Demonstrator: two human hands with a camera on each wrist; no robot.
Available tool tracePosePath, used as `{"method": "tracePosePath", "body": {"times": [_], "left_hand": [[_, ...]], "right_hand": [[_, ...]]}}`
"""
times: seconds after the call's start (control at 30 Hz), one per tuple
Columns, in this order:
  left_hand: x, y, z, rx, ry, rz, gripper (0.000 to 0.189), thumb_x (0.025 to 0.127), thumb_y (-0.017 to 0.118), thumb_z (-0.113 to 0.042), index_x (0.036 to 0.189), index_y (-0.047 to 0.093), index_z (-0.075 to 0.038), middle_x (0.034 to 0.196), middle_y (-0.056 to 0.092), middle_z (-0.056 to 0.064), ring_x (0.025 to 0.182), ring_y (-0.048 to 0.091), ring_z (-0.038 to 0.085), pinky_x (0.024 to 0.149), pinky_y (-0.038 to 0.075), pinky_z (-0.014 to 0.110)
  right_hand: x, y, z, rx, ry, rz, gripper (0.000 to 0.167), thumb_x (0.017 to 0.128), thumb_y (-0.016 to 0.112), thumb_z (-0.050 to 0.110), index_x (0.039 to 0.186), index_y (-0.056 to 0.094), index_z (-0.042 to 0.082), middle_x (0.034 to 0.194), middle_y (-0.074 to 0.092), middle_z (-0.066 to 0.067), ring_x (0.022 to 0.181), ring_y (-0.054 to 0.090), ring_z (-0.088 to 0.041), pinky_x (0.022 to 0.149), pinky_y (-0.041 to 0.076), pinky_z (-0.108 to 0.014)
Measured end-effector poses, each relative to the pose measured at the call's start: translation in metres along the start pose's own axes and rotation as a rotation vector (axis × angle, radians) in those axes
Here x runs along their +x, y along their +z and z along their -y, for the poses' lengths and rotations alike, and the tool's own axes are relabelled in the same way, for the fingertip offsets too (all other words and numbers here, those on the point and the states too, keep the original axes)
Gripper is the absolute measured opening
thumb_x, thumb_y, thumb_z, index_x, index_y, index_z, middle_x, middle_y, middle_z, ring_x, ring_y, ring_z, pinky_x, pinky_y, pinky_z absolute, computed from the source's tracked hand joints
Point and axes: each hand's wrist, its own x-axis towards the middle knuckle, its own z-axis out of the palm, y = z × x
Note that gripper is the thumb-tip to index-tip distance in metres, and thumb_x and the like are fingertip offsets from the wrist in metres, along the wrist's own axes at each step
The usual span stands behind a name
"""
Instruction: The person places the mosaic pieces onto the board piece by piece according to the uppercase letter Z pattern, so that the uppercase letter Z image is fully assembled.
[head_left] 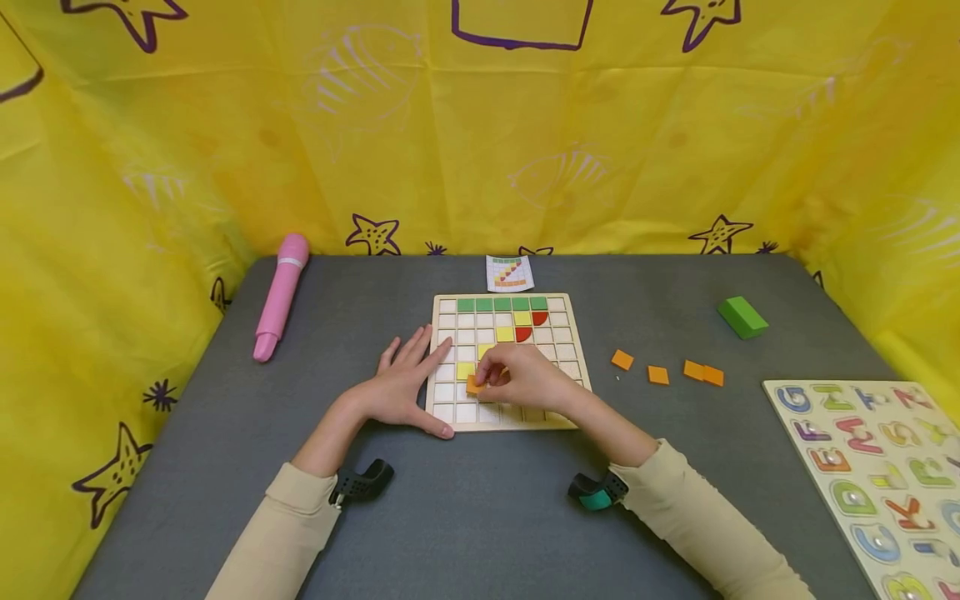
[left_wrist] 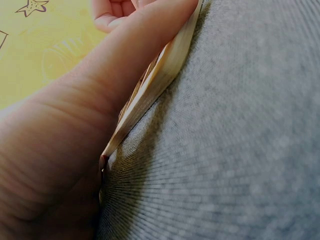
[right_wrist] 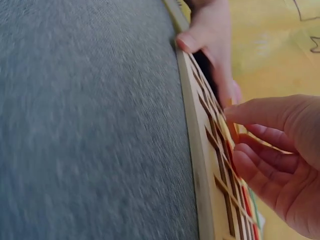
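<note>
A wooden grid board [head_left: 562, 335] lies on the grey table. My right hand [head_left: 528, 379] pinches an orange square tile [head_left: 472, 385] between thumb and fingers, low over the board's lower left cells; the right wrist view shows the tile [right_wrist: 231, 126] held on edge. Fingers spread, my left hand [head_left: 393, 393] rests along the left side of the board, its thumb at the near corner. Green tiles [head_left: 503, 305] fill part of the top row. Yellow tiles [head_left: 465, 371] run diagonally below, with red quarter-round tiles [head_left: 523, 334] beside the upper ones. My right hand hides some cells.
A small pattern card [head_left: 510, 275] lies behind the board. Several loose orange tiles [head_left: 657, 376] and a green block [head_left: 743, 317] are on the right. A letter puzzle board [head_left: 847, 467] occupies the right front; a pink microphone [head_left: 279, 300] lies left.
</note>
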Motion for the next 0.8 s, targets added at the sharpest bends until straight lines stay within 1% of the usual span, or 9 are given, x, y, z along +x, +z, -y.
{"method": "tracePosePath", "body": {"times": [0.13, 0.3, 0.43, 0.63, 0.8], "left_hand": [[0.0, 0.0, 0.0, -0.006, 0.007, -0.004, 0.126, 0.067, 0.079, -0.065, 0.158, 0.009, -0.012, 0.161, -0.01, 0.021, 0.147, -0.01, 0.034, 0.11, -0.008, 0.058], [0.0, 0.001, 0.001, -0.001, 0.012, -0.005, 0.126, 0.068, 0.079, -0.065, 0.158, 0.008, -0.013, 0.161, -0.01, 0.02, 0.147, -0.011, 0.032, 0.11, -0.009, 0.058], [0.0, 0.001, 0.002, 0.001, 0.013, -0.008, 0.126, 0.068, 0.078, -0.066, 0.158, 0.009, -0.013, 0.161, -0.01, 0.02, 0.147, -0.011, 0.032, 0.11, -0.009, 0.059], [0.0, 0.001, 0.002, -0.007, 0.006, -0.003, 0.126, 0.068, 0.078, -0.066, 0.158, 0.009, -0.013, 0.161, -0.01, 0.02, 0.147, -0.012, 0.032, 0.11, -0.009, 0.059], [0.0, 0.0, 0.002, -0.005, 0.001, -0.001, 0.125, 0.068, 0.078, -0.066, 0.158, 0.009, -0.013, 0.161, -0.01, 0.02, 0.147, -0.012, 0.032, 0.11, -0.009, 0.059]], "right_hand": [[0.003, 0.007, 0.004, -0.042, -0.05, 0.009, 0.012, 0.082, 0.08, 0.013, 0.086, 0.069, 0.011, 0.082, 0.064, 0.001, 0.076, 0.057, -0.015, 0.071, 0.048, -0.025], [0.006, 0.011, 0.009, -0.078, -0.068, 0.015, 0.009, 0.083, 0.077, 0.011, 0.087, 0.069, 0.011, 0.081, 0.063, 0.001, 0.074, 0.055, -0.014, 0.069, 0.046, -0.024], [0.006, 0.013, 0.01, -0.098, -0.079, 0.003, 0.009, 0.082, 0.077, 0.009, 0.087, 0.069, 0.01, 0.08, 0.063, 0.001, 0.074, 0.056, -0.013, 0.069, 0.046, -0.023], [0.005, 0.013, 0.009, -0.107, -0.089, -0.007, 0.01, 0.082, 0.076, 0.008, 0.089, 0.07, 0.01, 0.083, 0.064, 0.001, 0.076, 0.057, -0.013, 0.071, 0.047, -0.023], [0.002, 0.013, 0.008, -0.073, -0.096, -0.008, 0.011, 0.084, 0.076, 0.008, 0.093, 0.071, 0.009, 0.085, 0.066, 0.002, 0.078, 0.059, -0.014, 0.073, 0.049, -0.026]]}}
